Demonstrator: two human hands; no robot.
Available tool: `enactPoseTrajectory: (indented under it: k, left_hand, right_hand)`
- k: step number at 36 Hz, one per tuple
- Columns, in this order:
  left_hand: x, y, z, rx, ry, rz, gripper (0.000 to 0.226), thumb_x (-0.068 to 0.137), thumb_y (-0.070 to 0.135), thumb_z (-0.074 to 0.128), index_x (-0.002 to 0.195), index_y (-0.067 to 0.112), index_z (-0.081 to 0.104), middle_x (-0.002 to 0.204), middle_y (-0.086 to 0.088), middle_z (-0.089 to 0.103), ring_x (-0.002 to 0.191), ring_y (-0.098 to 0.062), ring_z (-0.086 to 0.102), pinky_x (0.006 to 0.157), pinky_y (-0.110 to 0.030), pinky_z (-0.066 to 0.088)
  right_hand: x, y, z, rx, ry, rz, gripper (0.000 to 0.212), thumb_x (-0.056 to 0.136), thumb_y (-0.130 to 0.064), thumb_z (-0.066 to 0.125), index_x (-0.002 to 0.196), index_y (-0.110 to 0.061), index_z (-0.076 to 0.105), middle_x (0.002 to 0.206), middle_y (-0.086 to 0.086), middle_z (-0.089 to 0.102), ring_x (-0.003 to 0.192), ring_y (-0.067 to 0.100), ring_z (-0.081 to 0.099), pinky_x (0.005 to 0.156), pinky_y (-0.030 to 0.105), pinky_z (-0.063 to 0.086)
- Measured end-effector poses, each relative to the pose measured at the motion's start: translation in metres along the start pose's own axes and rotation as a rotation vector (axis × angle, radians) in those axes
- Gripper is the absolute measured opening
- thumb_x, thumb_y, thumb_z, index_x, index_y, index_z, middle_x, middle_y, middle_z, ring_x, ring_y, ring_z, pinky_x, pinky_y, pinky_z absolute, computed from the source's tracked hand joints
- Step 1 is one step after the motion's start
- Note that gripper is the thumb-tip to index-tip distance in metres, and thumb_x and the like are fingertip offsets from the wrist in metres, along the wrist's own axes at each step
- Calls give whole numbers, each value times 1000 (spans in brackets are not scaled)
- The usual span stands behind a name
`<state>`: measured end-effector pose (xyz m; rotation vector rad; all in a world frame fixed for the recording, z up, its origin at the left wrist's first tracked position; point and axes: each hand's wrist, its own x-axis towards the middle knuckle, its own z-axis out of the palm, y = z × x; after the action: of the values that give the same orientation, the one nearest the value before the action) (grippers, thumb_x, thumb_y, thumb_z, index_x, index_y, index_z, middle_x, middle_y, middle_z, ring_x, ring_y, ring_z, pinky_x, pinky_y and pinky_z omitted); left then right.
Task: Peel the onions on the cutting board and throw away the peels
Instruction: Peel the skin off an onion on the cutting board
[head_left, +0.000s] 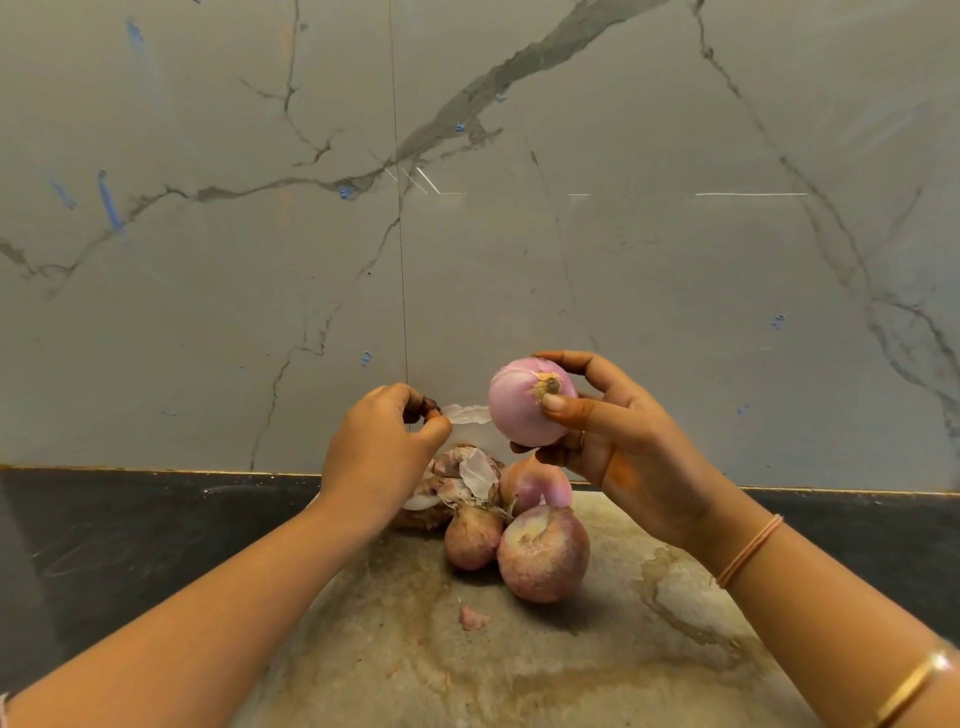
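while held clear of the cutting board (597, 670), item one is the peeled onion (530, 402): pale pink, glossy, root tuft facing the camera, raised in front of the marble wall (675, 234). handling, by judgement: firm and fairly heavy for its size, smooth and probably slick now the dry skin is off; best gripped around its widest part with fingers on opposite sides, not by the root stub.

item two, strip of peel (470, 415): thin, whitish, translucent, stretching from the onion's left side toward the other hand. judged very light, papery and apt to tear; take it near the attached edge and pull along the curve.

item three, right hand (618, 441): palm turned toward the camera, fingers curled over the top and far side of the onion, thumb pressed against its root end, lower fingers cupping beneath. wrist bent inward, forearm coming up from the lower right, a thin band at the wrist and a bangle further down.

item four, left hand (384, 441): back of the hand toward the camera, fingertips drawn together in a pinch on the end of the strip; forearm rising from the lower left.

item five, unpeeled onions (543, 553): three seen resting on the board below the hands, touching one another, dry skins partly on.

item six, loose peels (462, 483): a heap at the far edge of the board, just behind those onions; one small scrap (471, 618) lies apart, nearer. no bin is visible.
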<state>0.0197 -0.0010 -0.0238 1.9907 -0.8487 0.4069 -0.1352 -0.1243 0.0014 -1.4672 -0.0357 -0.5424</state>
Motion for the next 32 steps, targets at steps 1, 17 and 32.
enactPoseTrajectory:
  k: [1,17,32]
  left_hand:
    - [0,0,0,9,-4,-2,6,88,25,59,89,19,62,96,2,62,93,-15,57,76,-35,50]
    - [-5,12,-7,-87,2,242,7,89,27,60,93,30,65,94,19,62,99,-8,57,84,-25,46]
    - [-7,20,-13,-161,113,758,25,81,31,63,99,16,72,98,13,65,97,-12,61,83,-30,51]
  right_hand:
    - [0,0,0,9,-4,4,47,70,-20,66,117,-19,58,102,10,68,85,30,68,64,27,56]
    - [1,2,-8,4,75,34,44,70,-29,63,113,-21,59,103,8,63,78,21,62,70,31,51]
    - [2,2,0,-382,88,-65,52,63,-33,71,110,-27,50,102,5,70,90,15,69,70,18,54]
